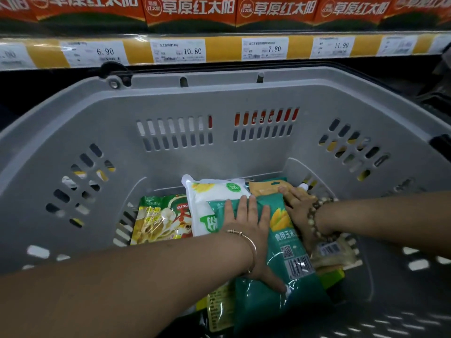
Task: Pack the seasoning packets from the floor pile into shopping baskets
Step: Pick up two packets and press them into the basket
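Both my arms reach down into a grey shopping basket (219,98). My left hand (246,223) lies flat with straight fingers on a teal corn-starch packet (288,259), thumb along its lower edge. My right hand (296,203), with a bead bracelet at the wrist, presses the far right side of the same packet; its fingers reach onto a tan packet (262,187). A white packet (214,193) lies beside my left hand. A green, yellow and red packet (158,218) lies at the basket's left.
A pale packet with a barcode (334,252) sits under my right wrist. A yellow packet (219,306) shows below the teal one. Behind the basket runs a shelf edge with price tags (192,51) and orange boxes (190,11) above.
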Motion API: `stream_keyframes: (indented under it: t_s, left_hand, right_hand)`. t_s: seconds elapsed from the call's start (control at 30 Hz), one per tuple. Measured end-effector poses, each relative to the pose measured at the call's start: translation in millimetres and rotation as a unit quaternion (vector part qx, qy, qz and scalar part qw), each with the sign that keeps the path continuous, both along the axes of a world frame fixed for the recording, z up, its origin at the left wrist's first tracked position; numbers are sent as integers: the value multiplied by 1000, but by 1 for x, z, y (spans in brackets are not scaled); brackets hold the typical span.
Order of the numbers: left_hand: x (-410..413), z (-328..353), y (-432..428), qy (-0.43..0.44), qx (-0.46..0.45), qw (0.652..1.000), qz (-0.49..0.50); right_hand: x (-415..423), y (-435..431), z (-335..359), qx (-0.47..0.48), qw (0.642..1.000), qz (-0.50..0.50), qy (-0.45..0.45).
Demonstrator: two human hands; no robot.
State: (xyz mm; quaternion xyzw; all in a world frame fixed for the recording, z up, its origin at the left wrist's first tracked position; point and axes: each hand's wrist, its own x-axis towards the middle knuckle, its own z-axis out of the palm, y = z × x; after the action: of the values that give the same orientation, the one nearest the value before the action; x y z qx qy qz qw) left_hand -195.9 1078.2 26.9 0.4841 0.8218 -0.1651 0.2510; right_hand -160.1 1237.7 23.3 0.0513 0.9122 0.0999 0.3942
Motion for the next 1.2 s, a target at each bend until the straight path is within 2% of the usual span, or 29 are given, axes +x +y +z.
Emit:
stream_keyframes:
  t_s: [0.23,0.4,0.53,0.67,0.83,1.03,1.2]
  left_hand:
    - [-1,-1,-3,-3,44,999,-1]
    - [-14,13,-6,-36,52,998,-1]
    - [-26,33,-21,-23,90,996,2]
    - [-32,66,-40,-3,132,991,16]
    - [-40,128,-85,5,231,972,45]
    - [-39,184,-183,46,381,912,142]
    - [-20,197,-281,103,462,856,206]
  right_hand:
    - [-6,-4,5,55,996,9,-66]
    - [-16,-7,35,51,997,2,-65]
    - [-11,-11,62,60,997,8,-36]
    - [-6,-23,83,67,995,12,74]
    - [-6,-64,127,18,975,24,221]
    - [-21,-148,179,-97,918,69,378]
    - [-29,-240,210,-168,872,141,438]
